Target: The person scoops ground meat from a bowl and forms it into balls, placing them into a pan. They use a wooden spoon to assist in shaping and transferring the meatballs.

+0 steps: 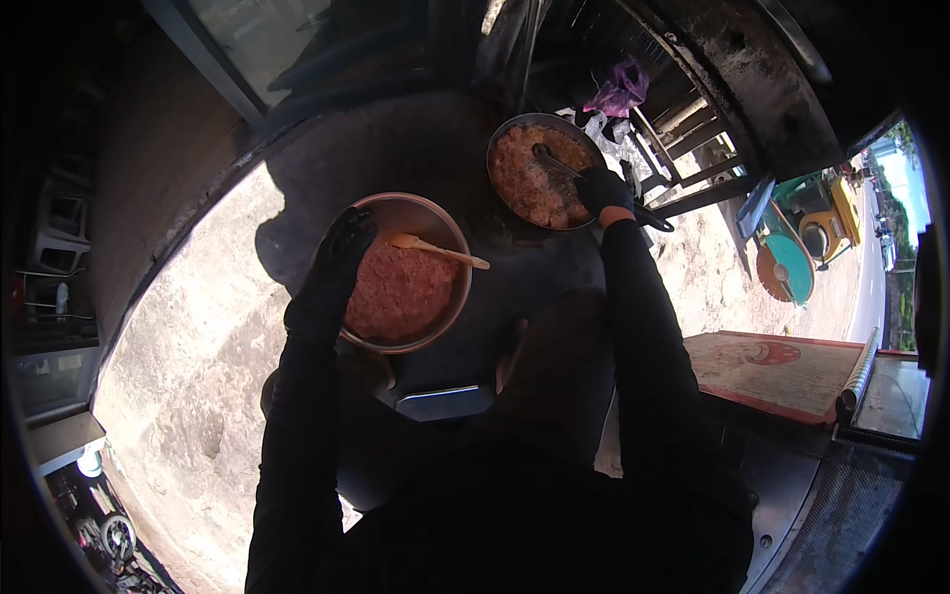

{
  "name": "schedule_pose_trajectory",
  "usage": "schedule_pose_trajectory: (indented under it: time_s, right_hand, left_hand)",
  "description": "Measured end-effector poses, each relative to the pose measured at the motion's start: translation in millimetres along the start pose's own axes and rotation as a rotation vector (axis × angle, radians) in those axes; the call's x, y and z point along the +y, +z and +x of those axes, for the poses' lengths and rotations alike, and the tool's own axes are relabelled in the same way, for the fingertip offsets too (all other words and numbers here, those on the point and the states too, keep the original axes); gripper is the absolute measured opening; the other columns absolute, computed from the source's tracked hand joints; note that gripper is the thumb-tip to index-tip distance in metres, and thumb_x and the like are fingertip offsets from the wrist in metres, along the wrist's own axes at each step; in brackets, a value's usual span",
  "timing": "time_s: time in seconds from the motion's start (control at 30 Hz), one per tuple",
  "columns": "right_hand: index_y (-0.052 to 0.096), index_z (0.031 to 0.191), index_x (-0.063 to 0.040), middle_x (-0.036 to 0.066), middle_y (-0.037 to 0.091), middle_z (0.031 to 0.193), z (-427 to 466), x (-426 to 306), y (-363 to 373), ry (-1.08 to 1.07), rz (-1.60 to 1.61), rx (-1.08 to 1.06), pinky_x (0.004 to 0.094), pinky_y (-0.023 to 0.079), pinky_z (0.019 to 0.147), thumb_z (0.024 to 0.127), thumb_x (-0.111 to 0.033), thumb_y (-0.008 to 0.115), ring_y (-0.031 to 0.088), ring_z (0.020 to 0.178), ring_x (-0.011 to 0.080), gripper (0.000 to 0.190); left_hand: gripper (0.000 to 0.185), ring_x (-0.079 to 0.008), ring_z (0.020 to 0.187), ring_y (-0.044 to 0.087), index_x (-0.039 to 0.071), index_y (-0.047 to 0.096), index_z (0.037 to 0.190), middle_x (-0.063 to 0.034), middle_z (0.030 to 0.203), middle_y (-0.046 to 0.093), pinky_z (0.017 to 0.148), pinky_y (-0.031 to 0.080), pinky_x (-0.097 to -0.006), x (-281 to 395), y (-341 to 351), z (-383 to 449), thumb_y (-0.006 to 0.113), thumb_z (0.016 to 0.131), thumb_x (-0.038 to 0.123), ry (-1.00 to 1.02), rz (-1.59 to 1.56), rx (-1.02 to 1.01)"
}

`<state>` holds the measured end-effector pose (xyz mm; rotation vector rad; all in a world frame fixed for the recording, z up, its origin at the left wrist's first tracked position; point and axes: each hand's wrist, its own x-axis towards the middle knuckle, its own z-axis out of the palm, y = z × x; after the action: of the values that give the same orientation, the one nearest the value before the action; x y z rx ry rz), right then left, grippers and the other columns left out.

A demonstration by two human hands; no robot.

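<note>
A round metal bowl (469, 286) of raw minced meat (404, 293) stands before me on the left. Across the meat lies a wooden spoon (445, 252), its handle jutting over the bowl's right rim. My left hand (345, 241), in a black glove, is at the left rim of the bowl; its fingers are too dark to show whether they grip anything. Farther off to the right, lumps of meat (519, 174) sit in bubbling liquid in a frying pan (493, 185). My right hand (605, 194), also gloved, holds a dark ladle (553, 157) whose head is in the pan.
The pan's handle (654, 220) points right, just past my right hand. Behind the pan are a purple plastic bag (620, 89) and a slatted frame (690, 137). A red-edged board (779, 371) lies to my right; a yellow machine (824, 226) stands beyond.
</note>
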<state>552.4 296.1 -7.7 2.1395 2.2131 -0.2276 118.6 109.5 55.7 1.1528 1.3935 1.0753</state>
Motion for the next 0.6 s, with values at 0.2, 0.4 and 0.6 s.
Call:
schedule_pose_trajectory:
  time_s: [0.2,0.4,0.6]
  right_hand:
    - [0.072,0.107,-0.014,0.014,0.07,0.111,-4,30,-13,-0.003,-0.118,-0.116,0.0463,0.053,0.089,0.089,-0.037,0.055,0.066,0.103,0.0336,0.034]
    - [0.072,0.105,-0.014,0.014,0.07,0.108,-19,38,6,0.026,-0.144,-0.112,0.0463,0.053,0.088,0.089,-0.037,0.056,0.067,0.101,0.0336,0.032]
    - [0.071,0.107,-0.011,0.019,0.069,0.109,-21,32,5,-0.043,0.039,-0.102,0.0476,0.051,0.092,0.088,-0.038,0.056,0.066,0.103,0.0368,0.037]
  left_hand:
    - [0.039,-0.0206,0.133,0.045,0.002,0.05,0.136,-0.013,0.141,0.049,0.112,0.035,-0.0328,-1,-3,-3,0.053,0.1,0.017,0.032,-0.021,-0.013]
    - [0.039,-0.0203,0.132,0.046,0.001,0.05,0.136,-0.0125,0.14,0.05,0.112,0.036,-0.0327,1,1,-6,0.053,0.1,0.018,-0.006,-0.075,-0.006]
    - [0.039,-0.0194,0.132,0.046,0.001,0.049,0.137,-0.0118,0.14,0.05,0.112,0.035,-0.032,4,3,-5,0.052,0.101,0.016,0.02,-0.017,0.003]
